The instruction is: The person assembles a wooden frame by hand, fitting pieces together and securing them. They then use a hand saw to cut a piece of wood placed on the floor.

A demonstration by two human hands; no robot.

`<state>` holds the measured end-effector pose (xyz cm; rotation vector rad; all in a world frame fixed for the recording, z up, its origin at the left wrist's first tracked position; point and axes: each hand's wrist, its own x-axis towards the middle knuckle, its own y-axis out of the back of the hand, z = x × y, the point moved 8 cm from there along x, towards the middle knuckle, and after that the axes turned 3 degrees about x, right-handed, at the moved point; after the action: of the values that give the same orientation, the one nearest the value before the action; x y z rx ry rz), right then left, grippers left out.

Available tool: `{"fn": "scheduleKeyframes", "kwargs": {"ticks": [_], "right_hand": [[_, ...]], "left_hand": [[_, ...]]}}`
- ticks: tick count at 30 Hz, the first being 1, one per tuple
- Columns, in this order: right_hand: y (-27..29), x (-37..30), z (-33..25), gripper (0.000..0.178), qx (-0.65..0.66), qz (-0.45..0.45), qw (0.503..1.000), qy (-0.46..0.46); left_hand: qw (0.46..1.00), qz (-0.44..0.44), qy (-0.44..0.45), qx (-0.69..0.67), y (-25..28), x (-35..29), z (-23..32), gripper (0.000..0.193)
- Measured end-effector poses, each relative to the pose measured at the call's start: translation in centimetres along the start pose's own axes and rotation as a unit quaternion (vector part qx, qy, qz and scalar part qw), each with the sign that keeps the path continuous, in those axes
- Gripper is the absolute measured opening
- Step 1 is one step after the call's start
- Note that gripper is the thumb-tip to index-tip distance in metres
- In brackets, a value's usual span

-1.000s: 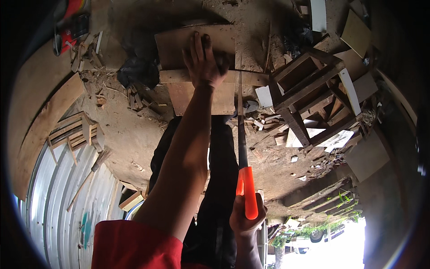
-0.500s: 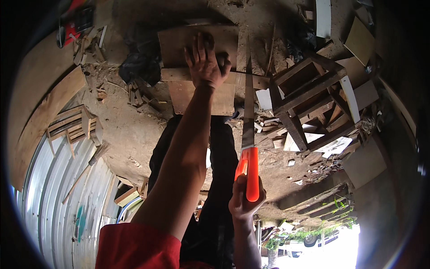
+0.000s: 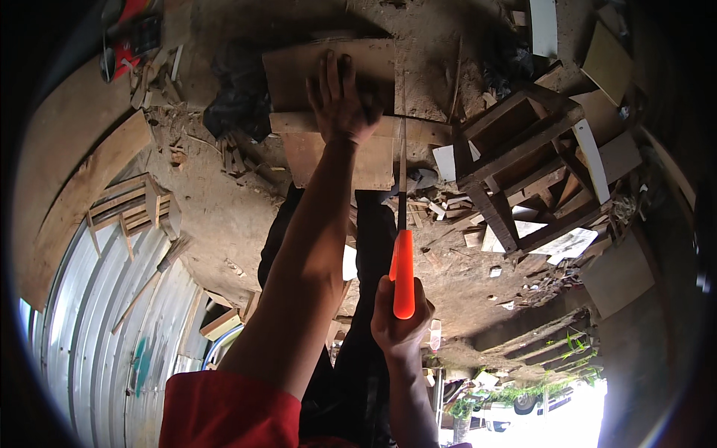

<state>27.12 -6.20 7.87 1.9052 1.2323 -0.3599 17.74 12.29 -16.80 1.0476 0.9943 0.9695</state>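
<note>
My left hand [image 3: 345, 112] lies with its fingers stretched out, pressing on a brown wooden board [image 3: 290, 75] and a narrow wooden strip [image 3: 427, 131] that runs across it. The strip's right end sticks out past the board. Lower down, a lighter wooden panel [image 3: 306, 160] shows under the strip. My right hand [image 3: 399, 325] grips a handsaw [image 3: 404, 261] by its orange handle. Seen nearly edge-on, the saw's thin blade points away from me and crosses the strip close to the board's right edge. Whether the teeth touch the wood, I cannot tell.
A dark wooden frame [image 3: 523, 160] stands to the right among offcuts and scraps. Black plastic [image 3: 231, 112] lies left of the board. Farther left are a slatted wooden piece [image 3: 138, 205], a brush with a long handle [image 3: 153, 280] and corrugated metal sheeting [image 3: 101, 321].
The saw has shifted left and drawn a little toward me, its blade turning from showing its flat side to nearly edge-on. My left hand stays on the wood.
</note>
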Motion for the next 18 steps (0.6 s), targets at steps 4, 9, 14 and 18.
{"fn": "scheduleKeyframes", "kwargs": {"ticks": [4,9,14,18], "right_hand": [[0.7,-1.2,-0.7,0.019,0.037,0.021,0.999,-0.015],[0.1,-0.1,-0.7,0.012,0.031,-0.007,0.999,-0.027],[1.1,-1.8,0.0,0.013,0.046,0.043,0.998,-0.006],[0.2,-2.0,-0.2,0.01,0.036,0.028,0.999,-0.024]], "left_hand": [[1.0,0.012,-0.003,-0.017,0.3,-0.2,0.2,0.083],[0.999,0.029,-0.02,-0.002,-0.4,0.7,-0.1,0.081],[1.0,0.001,-0.01,0.012,-0.6,-0.3,-0.1,0.077],[0.999,0.025,-0.024,-0.006,-0.6,0.6,-0.5,0.075]]}}
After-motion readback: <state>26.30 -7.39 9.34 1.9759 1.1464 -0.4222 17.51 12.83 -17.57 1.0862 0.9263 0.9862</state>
